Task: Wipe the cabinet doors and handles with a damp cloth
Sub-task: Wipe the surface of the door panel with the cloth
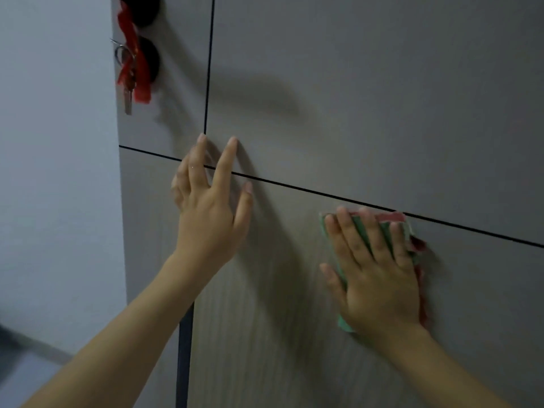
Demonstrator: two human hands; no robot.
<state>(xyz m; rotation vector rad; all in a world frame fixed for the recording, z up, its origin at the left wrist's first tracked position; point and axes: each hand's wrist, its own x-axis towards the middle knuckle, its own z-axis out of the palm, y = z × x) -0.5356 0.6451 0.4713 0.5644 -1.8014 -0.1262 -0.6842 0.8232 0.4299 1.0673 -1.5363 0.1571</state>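
We face a grey-brown cabinet front that fills most of the frame, its panels split by thin dark gaps: one vertical gap runs down from the top centre-left, and one long gap slants from the left centre down to the right edge. Below that slanted gap lies the lower cabinet door [294,334], faintly wood-grained; above it sits the wide upper door [368,98], and a narrow panel [170,113] stands in the upper left. A pale wall [53,172] takes the left of the frame, with a strip of floor in the lower left corner. In the upper left, a bunch of keys [127,92] hangs with a red tassel [138,69] beside two dark round knobs [150,58]. A dark vertical strip runs down the lower door's left edge at bottom centre. The door face between our hands and to the lower right is bare. Our left hand [209,210] reaches up with fingers spread and straight, its fingertips on the slanted gap, gripping nothing. Our right hand [379,278] lies flat with straight fingers, pressing a green and red cloth [391,225] against the lower door just under the gap, at right centre.
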